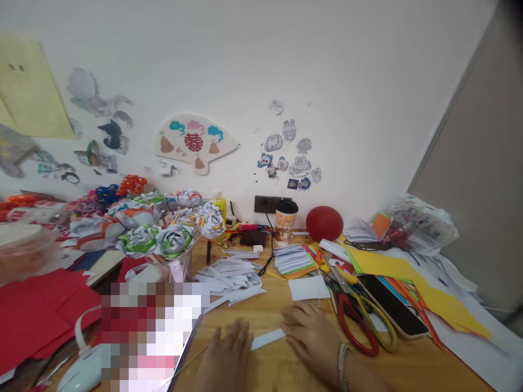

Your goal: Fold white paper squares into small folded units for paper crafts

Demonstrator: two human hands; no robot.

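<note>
A narrow white paper strip [267, 340] lies on the wooden table between my hands. My left hand [227, 353] rests palm down at its left end, the fingers stretched out and lying on the wood; a thin yellow stick [192, 359] runs beside it. At the other end, the bent fingers of my right hand [307, 333] close over the strip, with their tips partly hidden. Above that hand lies a white paper square [309, 288]. Close to its right are scissors with red handles [356, 326] and a pair with yellow handles [379, 324].
Folded white paper pieces [232, 280] lie ahead, with a stack of paper squares [293, 258] beside them. Behind are a lidded cup [286, 220] and a red balloon [324, 223]. Paper flowers [175, 239] stand left, above a blurred-out screen [159, 337]. A phone [392, 305] lies right.
</note>
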